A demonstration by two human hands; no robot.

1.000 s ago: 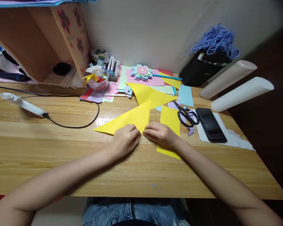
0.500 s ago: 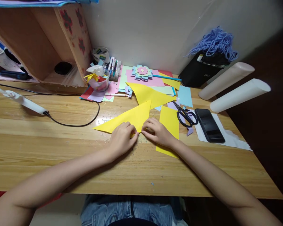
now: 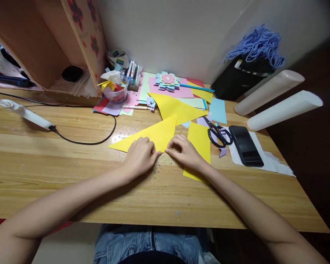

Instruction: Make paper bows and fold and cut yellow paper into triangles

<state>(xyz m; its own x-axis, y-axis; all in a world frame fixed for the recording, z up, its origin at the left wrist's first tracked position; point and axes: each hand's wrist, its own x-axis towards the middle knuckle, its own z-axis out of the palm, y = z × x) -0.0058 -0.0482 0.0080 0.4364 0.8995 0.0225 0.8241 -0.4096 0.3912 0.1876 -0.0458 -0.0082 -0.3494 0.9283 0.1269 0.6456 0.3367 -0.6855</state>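
A triangular yellow sheet of paper lies on the desk in front of me, its near edge held in both hands. My left hand is closed, thumb and fingers pinching that edge. Close beside it, my right hand pinches the near corner between thumb and fingertips. Another yellow paper piece lies just behind the triangle. Under my right wrist rests a yellow rectangular sheet, partly covered by the arm.
Black-handled scissors and a phone lie at right, near two white rolls. A layered paper flower, a tub of scraps and markers stand behind. A white device with a cable is at left.
Both hands stay pinched on the near edge of the yellow triangle, with the thumbs shifted slightly along it. The whole view has moved a little.
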